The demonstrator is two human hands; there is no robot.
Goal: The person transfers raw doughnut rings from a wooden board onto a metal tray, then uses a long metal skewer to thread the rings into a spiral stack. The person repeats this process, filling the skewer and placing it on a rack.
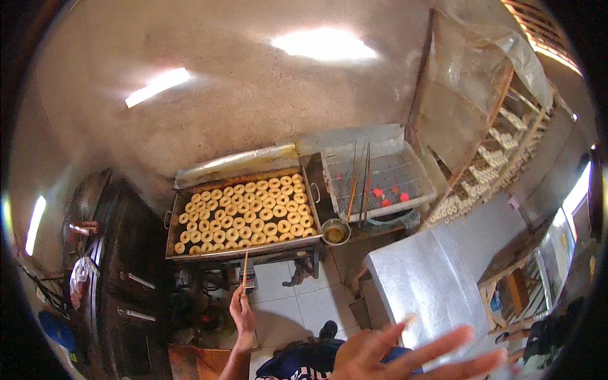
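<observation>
My left hand (241,311) is closed around a thin wooden stick (246,269), whose tip reaches up to the near rim of a wide rectangular metal frying pan (209,254). Many pale golden dough rings (256,206) lie close together in dark oil inside that pan. My right hand (405,354) is raised near the camera at the lower right, fingers spread, with nothing visible in it. It overlaps the front of a silver-covered table (424,272). A small yellowish spot shows by one fingertip; I cannot make out what it is.
Right of the pan stands a wire-bottomed tray (415,171) with red scraps and long sticks (365,183) leaning in it. A metal bowl (335,233) of yellowish liquid sits between. A slanted rack (487,158) holds more dough rings. A dark cabinet (136,285) stands at left.
</observation>
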